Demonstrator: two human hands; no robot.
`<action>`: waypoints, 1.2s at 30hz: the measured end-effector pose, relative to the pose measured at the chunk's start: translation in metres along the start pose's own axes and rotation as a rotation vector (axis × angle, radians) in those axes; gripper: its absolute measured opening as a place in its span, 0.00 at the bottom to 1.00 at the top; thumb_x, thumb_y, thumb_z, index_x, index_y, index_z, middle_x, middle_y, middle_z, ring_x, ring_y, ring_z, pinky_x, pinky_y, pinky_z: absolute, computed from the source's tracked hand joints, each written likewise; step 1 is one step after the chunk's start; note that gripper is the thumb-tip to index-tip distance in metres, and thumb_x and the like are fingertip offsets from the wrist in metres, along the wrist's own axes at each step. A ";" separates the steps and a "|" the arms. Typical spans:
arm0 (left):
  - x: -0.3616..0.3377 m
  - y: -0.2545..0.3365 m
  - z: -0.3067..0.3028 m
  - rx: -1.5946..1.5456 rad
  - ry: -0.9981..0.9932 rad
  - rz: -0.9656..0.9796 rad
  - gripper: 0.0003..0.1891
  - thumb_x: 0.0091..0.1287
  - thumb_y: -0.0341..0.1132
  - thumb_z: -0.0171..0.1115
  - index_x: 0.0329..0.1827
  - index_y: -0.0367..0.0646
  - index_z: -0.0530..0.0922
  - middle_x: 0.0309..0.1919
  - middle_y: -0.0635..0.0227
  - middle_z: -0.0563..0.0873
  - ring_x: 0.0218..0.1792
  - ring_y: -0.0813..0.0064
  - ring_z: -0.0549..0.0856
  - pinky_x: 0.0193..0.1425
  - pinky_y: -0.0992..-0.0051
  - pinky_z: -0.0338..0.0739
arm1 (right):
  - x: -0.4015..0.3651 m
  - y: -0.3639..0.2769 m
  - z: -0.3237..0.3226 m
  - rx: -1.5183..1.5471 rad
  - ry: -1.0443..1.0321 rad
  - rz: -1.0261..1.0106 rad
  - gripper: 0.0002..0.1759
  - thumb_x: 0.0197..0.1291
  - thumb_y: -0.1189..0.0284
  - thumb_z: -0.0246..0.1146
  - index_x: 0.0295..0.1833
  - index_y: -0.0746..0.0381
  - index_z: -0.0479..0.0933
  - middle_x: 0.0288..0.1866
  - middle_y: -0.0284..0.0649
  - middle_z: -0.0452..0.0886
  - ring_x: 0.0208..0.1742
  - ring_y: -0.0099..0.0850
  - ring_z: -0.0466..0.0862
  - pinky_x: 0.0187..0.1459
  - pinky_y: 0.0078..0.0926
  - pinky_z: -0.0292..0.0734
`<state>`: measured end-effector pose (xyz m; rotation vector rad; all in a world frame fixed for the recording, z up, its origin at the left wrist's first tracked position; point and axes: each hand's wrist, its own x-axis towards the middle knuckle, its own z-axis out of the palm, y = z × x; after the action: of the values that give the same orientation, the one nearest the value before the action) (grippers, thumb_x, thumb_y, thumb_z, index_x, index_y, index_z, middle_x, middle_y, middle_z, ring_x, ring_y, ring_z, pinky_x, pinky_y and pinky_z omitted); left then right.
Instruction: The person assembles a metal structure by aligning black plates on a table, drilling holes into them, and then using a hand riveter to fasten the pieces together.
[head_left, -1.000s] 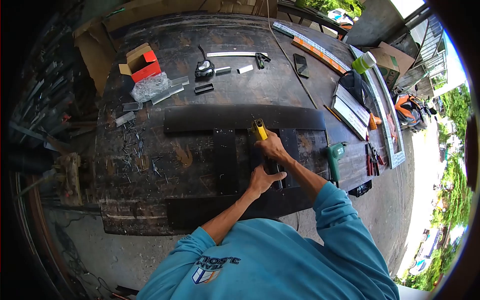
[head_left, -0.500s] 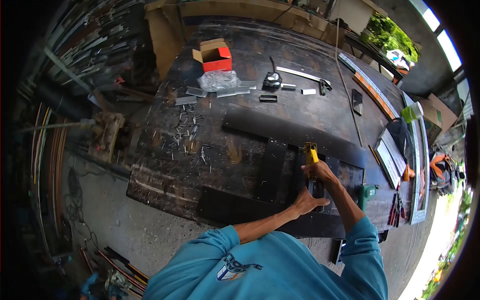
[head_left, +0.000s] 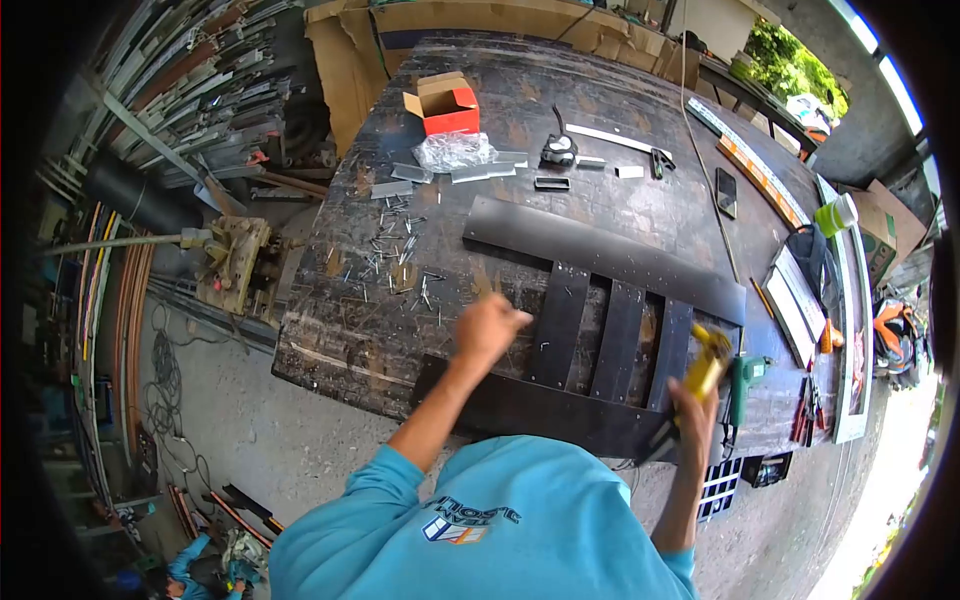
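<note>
My right hand (head_left: 695,412) grips a yellow hand tool with black parts (head_left: 712,365) over the near right end of a black metal frame. Motion blur hides the tool's finer detail. My left hand (head_left: 487,332) hovers left of the frame's crosspieces, fingers curled; whatever lies inside them, if anything, is hidden. The frame has a far long bar (head_left: 600,245), a near long bar (head_left: 560,410) and several crosspieces, among them a slat (head_left: 562,325) with small pins on it. Beyond my left hand, thin metal pins like rivets (head_left: 395,245) lie scattered on the dark table.
A green power tool (head_left: 745,380) and red-handled pliers (head_left: 808,410) lie at the right. Farther back are an open red box (head_left: 450,112), clear plastic wrap (head_left: 455,152), a tape measure (head_left: 558,150), a square (head_left: 620,138) and a phone (head_left: 726,192). A vise (head_left: 240,262) stands left.
My hands have moved apart from the crosspieces. The right has drawn the yellow tool back and right; the left has let go of it and swung left toward the scattered pins.
</note>
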<state>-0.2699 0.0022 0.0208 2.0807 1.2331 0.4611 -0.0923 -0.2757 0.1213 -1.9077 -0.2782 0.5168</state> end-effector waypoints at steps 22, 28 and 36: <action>-0.051 0.210 0.037 -1.467 -0.931 -0.128 0.09 0.72 0.38 0.59 0.44 0.41 0.79 0.36 0.60 0.88 0.40 0.63 0.89 0.43 0.68 0.88 | -0.093 -0.011 -0.026 0.187 -0.058 0.003 0.20 0.60 0.73 0.68 0.58 0.64 0.74 0.40 0.33 0.80 0.37 0.21 0.76 0.37 0.22 0.74; -0.047 0.199 0.025 -1.525 -0.778 -0.180 0.07 0.74 0.36 0.56 0.41 0.42 0.78 0.33 0.60 0.86 0.43 0.58 0.89 0.46 0.64 0.88 | -0.074 -0.002 0.001 0.200 -0.082 0.036 0.24 0.61 0.70 0.69 0.62 0.62 0.72 0.45 0.36 0.81 0.45 0.25 0.80 0.42 0.23 0.80; -0.060 0.180 0.041 -1.552 -0.718 -0.274 0.06 0.74 0.34 0.54 0.42 0.40 0.76 0.37 0.59 0.85 0.47 0.57 0.87 0.52 0.61 0.86 | -0.072 0.002 -0.005 0.355 -0.248 0.061 0.25 0.62 0.72 0.67 0.62 0.65 0.70 0.46 0.40 0.82 0.43 0.28 0.83 0.46 0.27 0.83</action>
<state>-0.1608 -0.1246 0.1191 0.5889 0.3609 0.2966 -0.1533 -0.3115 0.1370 -1.5115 -0.2692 0.7908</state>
